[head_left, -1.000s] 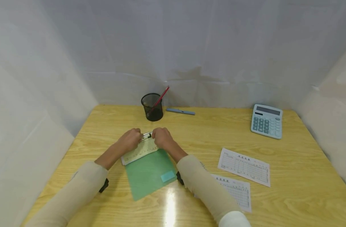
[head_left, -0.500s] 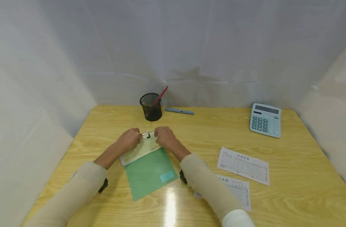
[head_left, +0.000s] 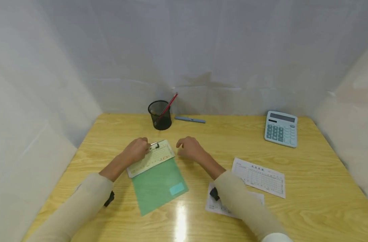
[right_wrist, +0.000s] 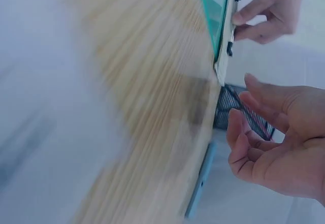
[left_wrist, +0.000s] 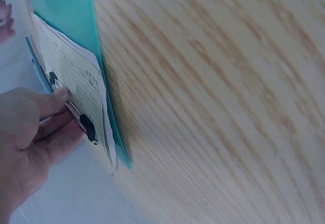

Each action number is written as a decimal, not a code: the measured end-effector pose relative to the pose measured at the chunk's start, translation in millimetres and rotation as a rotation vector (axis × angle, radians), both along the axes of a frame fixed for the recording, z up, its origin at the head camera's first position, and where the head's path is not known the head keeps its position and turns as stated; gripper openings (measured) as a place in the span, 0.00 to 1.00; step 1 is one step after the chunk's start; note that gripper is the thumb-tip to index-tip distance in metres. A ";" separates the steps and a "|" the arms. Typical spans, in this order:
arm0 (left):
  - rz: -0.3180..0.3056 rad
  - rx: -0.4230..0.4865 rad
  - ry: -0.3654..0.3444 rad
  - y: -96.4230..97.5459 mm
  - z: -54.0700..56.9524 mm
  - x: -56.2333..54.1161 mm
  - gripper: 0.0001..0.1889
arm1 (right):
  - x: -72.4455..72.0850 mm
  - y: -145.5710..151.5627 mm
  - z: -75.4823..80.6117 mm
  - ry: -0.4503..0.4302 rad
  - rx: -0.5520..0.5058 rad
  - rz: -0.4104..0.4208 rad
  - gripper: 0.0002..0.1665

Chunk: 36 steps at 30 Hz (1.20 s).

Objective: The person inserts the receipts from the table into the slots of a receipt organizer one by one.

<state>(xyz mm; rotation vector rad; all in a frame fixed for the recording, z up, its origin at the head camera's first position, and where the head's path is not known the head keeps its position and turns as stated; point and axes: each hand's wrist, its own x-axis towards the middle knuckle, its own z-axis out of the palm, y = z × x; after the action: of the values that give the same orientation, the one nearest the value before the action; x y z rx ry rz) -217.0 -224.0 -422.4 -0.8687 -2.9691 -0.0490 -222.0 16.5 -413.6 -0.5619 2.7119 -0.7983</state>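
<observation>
A green clipboard (head_left: pixel 158 188) lies at the left of the table with a light blue label (head_left: pixel 176 189) on its lower corner. Pale yellow printed form sheets (head_left: pixel 155 160) lie across its top, under a metal clip (head_left: pixel 154 146) with black ends. My left hand (head_left: pixel 138 149) holds this clip; the left wrist view shows the thumb (left_wrist: pixel 60 94) on the front and fingers behind. Just right of the sheets is my right hand (head_left: pixel 189 148), with nothing in it. Its fingers (right_wrist: pixel 241 153) hang loosely curled in the right wrist view.
Behind the clipboard stands a black mesh pen cup (head_left: pixel 163 124) holding a red pencil (head_left: pixel 172 101). A blue pen (head_left: pixel 190 119) lies beside it. The calculator (head_left: pixel 280 129) is at the back right. Two white printed forms (head_left: pixel 262 176) lie at the right, one partly under my right sleeve.
My right hand has let go of the sheets' right end at the top of the clipboard and moved right. My left hand has stayed at the clip.
</observation>
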 end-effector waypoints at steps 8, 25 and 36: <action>0.017 -0.012 -0.020 1.1 0.7 0.3 0.05 | 21.0 70.3 7.5 0.012 -0.105 0.011 0.18; 0.059 0.004 -0.087 -1.2 2.0 -3.6 0.05 | 62.0 221.4 1.9 -0.034 0.000 -0.184 0.26; 0.044 0.022 -0.086 -2.5 2.6 -3.0 0.05 | 89.8 275.2 -8.0 -0.022 0.150 -0.228 0.32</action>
<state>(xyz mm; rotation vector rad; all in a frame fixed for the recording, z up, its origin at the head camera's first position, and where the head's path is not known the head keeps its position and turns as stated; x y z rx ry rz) -220.0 -226.5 -419.8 -0.8194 -3.0592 -0.1198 -132.2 291.7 -421.6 -0.2129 2.8179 -0.6398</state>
